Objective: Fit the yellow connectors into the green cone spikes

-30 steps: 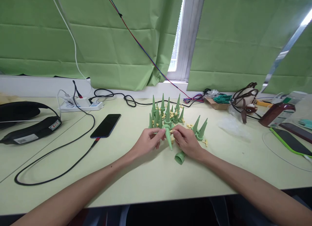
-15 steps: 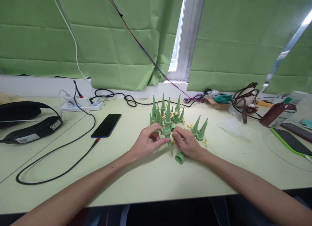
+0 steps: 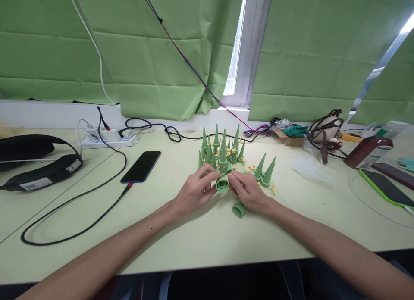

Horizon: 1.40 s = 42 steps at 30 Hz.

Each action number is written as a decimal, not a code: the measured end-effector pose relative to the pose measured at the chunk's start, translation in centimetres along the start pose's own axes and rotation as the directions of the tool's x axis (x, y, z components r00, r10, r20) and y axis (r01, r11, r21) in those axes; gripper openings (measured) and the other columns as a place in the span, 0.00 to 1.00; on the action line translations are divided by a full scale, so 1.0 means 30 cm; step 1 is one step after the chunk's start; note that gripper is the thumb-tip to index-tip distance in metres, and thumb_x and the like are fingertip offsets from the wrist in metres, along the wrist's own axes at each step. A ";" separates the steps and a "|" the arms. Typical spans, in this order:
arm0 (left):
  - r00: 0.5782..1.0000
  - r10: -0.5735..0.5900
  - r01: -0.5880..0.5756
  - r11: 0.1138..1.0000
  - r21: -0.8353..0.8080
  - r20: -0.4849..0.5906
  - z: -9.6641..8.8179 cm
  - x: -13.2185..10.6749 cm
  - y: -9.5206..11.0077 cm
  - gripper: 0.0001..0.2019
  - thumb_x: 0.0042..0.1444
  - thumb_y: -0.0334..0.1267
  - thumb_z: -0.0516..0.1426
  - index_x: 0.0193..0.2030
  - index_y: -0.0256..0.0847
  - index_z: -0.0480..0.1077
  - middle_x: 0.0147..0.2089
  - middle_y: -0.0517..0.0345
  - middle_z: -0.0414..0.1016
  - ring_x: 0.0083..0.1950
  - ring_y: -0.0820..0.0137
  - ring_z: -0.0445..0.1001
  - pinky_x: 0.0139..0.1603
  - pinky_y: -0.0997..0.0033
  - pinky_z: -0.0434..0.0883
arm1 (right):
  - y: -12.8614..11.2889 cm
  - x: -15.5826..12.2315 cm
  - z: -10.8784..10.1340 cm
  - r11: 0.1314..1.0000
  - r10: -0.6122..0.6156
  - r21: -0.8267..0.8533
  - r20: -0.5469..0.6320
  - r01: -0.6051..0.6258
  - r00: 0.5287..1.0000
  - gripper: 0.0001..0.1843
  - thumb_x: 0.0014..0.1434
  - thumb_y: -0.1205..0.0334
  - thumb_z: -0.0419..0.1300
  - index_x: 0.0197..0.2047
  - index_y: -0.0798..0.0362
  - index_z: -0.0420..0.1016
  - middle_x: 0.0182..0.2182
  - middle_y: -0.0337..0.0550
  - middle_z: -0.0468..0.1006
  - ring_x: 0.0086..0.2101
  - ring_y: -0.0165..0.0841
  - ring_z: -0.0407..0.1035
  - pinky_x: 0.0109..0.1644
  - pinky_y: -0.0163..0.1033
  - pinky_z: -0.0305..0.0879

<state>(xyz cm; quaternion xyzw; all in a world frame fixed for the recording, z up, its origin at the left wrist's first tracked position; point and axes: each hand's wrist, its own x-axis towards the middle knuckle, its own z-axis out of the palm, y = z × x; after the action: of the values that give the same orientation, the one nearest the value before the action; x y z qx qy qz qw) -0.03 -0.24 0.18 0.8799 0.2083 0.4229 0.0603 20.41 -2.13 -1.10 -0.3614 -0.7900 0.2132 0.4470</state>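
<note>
- Green spike (image 3: 222, 185): raised between the two hands, over the table (image 3: 200, 244), roughly midway from its near edge to its far edge. The open round end faces the near edge; the narrow end is out of sight.
- Left hand (image 3: 196, 189): narrow, fingers and thumb bent in and holding the spike's left side.
- Right hand (image 3: 248, 191): narrow, fingertips pinched at the spike's right side. Whether a smaller piece is also between them cannot be told.
- Green cap (image 3: 238, 210): lies just beside the right hand, toward the near edge, opening turned to that edge.
- Upright spikes (image 3: 222, 151): close group beyond the hands, toward the far edge, points up.
- Pair of spikes (image 3: 268, 174): stands right of the group, near the right hand, points up.
- Yellow pieces (image 3: 273, 189): small, scattered among the group and beside the pair.
- Black phone (image 3: 141, 167): flat, well left of the left hand; a dark cable (image 3: 45, 245) leads from its near end.
- Power strip (image 3: 110, 140): near the far edge, left of the group, plugs inserted.
- Cardboard box (image 3: 293, 140): near the far edge, right of the group, green material on top.
- Brown bottle (image 3: 367, 152): tilted, well right of the pair.
- Second phone (image 3: 386, 186): green-rimmed, flat, on the near-edge side of the bottle.
</note>
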 end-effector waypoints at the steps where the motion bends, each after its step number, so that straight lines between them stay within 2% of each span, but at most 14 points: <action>1: 1.000 -0.030 0.030 1.000 -0.008 -0.002 0.001 0.003 0.004 0.08 0.61 0.27 0.52 0.45 0.41 0.66 0.40 0.57 0.66 0.27 0.79 0.62 0.26 0.78 0.63 | 0.001 0.001 0.001 1.000 0.006 0.002 -0.003 -0.006 1.000 0.22 0.73 0.55 0.44 0.25 0.50 0.56 0.19 0.34 0.63 0.21 0.29 0.56 0.29 0.37 0.55; 4: 0.980 -0.201 0.201 0.978 -0.050 0.001 0.003 0.011 0.021 0.06 0.59 0.30 0.55 0.42 0.41 0.63 0.36 0.62 0.65 0.26 0.79 0.62 0.25 0.78 0.62 | 0.001 0.004 0.002 1.000 0.021 -0.012 -0.019 -0.021 1.000 0.21 0.72 0.57 0.45 0.26 0.50 0.56 0.20 0.34 0.63 0.21 0.29 0.57 0.30 0.36 0.55; 7: 0.926 -0.376 0.377 0.918 -0.119 0.031 0.004 0.018 0.036 0.06 0.58 0.33 0.56 0.40 0.41 0.61 0.33 0.64 0.65 0.25 0.79 0.63 0.24 0.79 0.59 | 0.000 0.008 -0.001 0.999 0.030 -0.041 -0.040 -0.032 0.999 0.19 0.72 0.58 0.46 0.26 0.50 0.57 0.21 0.34 0.63 0.22 0.29 0.57 0.31 0.36 0.55; 10: 0.869 -0.491 0.492 0.843 -0.217 0.059 0.002 0.026 0.043 0.04 0.62 0.38 0.54 0.40 0.41 0.62 0.32 0.64 0.66 0.24 0.79 0.64 0.24 0.78 0.59 | 0.000 0.009 -0.004 0.998 0.048 -0.029 -0.046 -0.050 0.998 0.17 0.71 0.58 0.46 0.28 0.50 0.60 0.20 0.33 0.63 0.22 0.29 0.57 0.31 0.36 0.55; 13: 0.819 -0.560 0.568 0.761 -0.313 0.124 0.001 0.032 0.040 0.13 0.67 0.47 0.50 0.35 0.40 0.63 0.25 0.66 0.62 0.22 0.78 0.62 0.24 0.76 0.60 | 0.002 0.010 -0.005 0.998 0.060 -0.006 -0.043 -0.060 0.997 0.16 0.71 0.58 0.48 0.30 0.50 0.62 0.20 0.33 0.63 0.21 0.29 0.57 0.31 0.35 0.55; 16: 0.782 -0.584 0.619 0.685 -0.384 0.218 0.003 0.033 0.033 0.22 0.68 0.52 0.48 0.27 0.40 0.59 0.19 0.66 0.58 0.21 0.76 0.61 0.25 0.75 0.60 | 0.005 0.010 -0.004 0.998 0.058 -0.006 -0.037 -0.058 0.998 0.15 0.70 0.59 0.49 0.31 0.50 0.65 0.20 0.32 0.63 0.21 0.28 0.57 0.31 0.35 0.55; 20: 0.757 -0.582 0.650 0.621 -0.439 0.298 0.006 0.027 0.028 0.23 0.66 0.55 0.49 0.27 0.39 0.61 0.17 0.67 0.58 0.20 0.75 0.61 0.24 0.74 0.60 | 0.009 0.014 -0.002 0.999 0.035 -0.019 -0.033 -0.036 0.999 0.14 0.70 0.59 0.49 0.31 0.51 0.66 0.19 0.32 0.62 0.21 0.28 0.57 0.30 0.35 0.55; 25: 0.760 -0.566 0.649 0.629 -0.428 0.319 0.001 0.023 0.028 0.20 0.65 0.55 0.51 0.32 0.39 0.65 0.19 0.66 0.61 0.20 0.76 0.62 0.24 0.74 0.60 | 0.016 0.013 -0.005 0.999 0.017 -0.032 -0.028 -0.018 0.999 0.14 0.70 0.59 0.50 0.31 0.51 0.66 0.21 0.33 0.62 0.23 0.28 0.56 0.30 0.34 0.54; 30: 0.791 -0.530 0.611 0.676 -0.411 0.305 -0.004 0.026 0.027 0.18 0.65 0.51 0.53 0.31 0.39 0.63 0.20 0.66 0.61 0.21 0.76 0.62 0.25 0.75 0.61 | 0.022 0.009 -0.007 0.999 0.001 -0.044 -0.008 -0.001 1.000 0.14 0.70 0.57 0.50 0.32 0.51 0.65 0.22 0.33 0.62 0.23 0.28 0.56 0.30 0.34 0.52; 36: 0.860 -0.466 0.510 0.785 -0.350 0.209 0.002 0.026 0.024 0.14 0.63 0.47 0.57 0.35 0.37 0.70 0.36 0.58 0.66 0.28 0.77 0.65 0.25 0.75 0.64 | 0.025 0.010 -0.005 0.998 -0.025 -0.058 -0.015 0.024 1.000 0.16 0.70 0.59 0.50 0.28 0.51 0.59 0.21 0.32 0.58 0.22 0.27 0.52 0.28 0.33 0.50; 42: 0.955 -0.293 0.297 0.919 -0.259 0.055 0.014 0.009 0.017 0.07 0.61 0.39 0.60 0.40 0.38 0.73 0.41 0.56 0.67 0.28 0.79 0.64 0.25 0.77 0.67 | 0.019 0.010 -0.006 0.997 -0.019 -0.077 -0.019 0.018 1.000 0.21 0.69 0.59 0.50 0.24 0.51 0.52 0.18 0.30 0.51 0.20 0.26 0.47 0.26 0.34 0.46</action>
<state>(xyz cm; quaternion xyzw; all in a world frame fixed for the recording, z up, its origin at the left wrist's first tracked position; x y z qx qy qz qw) 0.62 -0.55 0.25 0.8256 0.2796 0.4264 0.2416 20.67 -1.54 -1.21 -0.3732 -0.7964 0.1749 0.4425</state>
